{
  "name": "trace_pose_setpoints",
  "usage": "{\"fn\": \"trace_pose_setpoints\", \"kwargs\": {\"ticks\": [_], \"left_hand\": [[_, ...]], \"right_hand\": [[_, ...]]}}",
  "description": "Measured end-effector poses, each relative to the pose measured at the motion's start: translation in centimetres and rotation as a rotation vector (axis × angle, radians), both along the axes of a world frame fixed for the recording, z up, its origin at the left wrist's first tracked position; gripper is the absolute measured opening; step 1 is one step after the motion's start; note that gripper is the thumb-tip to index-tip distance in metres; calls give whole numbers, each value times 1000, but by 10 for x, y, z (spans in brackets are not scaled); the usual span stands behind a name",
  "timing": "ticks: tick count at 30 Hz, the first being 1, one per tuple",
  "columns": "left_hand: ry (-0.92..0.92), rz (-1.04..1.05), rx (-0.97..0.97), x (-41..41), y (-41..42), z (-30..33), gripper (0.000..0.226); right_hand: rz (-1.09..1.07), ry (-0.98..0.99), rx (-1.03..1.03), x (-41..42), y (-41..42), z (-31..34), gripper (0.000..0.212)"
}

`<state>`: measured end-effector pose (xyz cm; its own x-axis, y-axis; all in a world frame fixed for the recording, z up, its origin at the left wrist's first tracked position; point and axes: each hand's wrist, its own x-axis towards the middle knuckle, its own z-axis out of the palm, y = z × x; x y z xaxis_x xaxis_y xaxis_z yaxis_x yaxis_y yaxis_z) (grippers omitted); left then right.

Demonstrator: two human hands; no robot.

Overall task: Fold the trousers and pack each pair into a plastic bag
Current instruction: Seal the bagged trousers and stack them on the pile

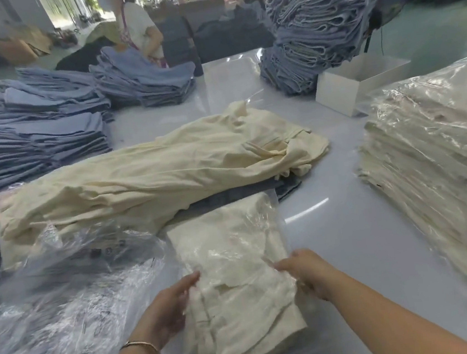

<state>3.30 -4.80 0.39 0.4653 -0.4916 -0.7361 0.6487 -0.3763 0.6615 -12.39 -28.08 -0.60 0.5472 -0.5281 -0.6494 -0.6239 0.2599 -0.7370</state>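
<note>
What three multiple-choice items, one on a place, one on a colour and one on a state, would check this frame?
1. Where does the stack of bagged cream trousers stand?
A. At the person's right
B. At the person's left
C. On the floor

2. What colour are the folded trousers between the hands?
A. Blue
B. Cream
C. Black

3. How far into the plastic bag are those trousers?
A. Wholly outside it
B. Far end in, near end out
C. Fully inside it

Answers:
1. A, the wrapped pile sits on the table at the right edge.
2. B, the cloth is pale cream, like the loose trousers behind.
3. B, film covers the far part, while the left hand and right hand grip bare cloth.
</note>
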Motion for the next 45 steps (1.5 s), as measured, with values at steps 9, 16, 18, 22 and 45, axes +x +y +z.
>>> {"fn": "trace_pose_setpoints", "kwargs": {"ticks": [9,16,18,22,45], "left_hand": [[-81,59,-184,-33,1,-7,51],[-354,86,-242,-80,-53,30,56],[-428,140,-323,-93,-75,49,58],[-541,224,-523,-124,-150,104,43],[-997,-322,-47,-250,-560,185,60]], "right_hand": [[133,-92,49,-18,12,2,12],[295,-264,-160,-40,-12,52,66],[254,-316,-251,-55,-41,80,49],[130,-486,-626,-95,-103,143,32],[106,642,-1245,-243,-404,213,59]]}}
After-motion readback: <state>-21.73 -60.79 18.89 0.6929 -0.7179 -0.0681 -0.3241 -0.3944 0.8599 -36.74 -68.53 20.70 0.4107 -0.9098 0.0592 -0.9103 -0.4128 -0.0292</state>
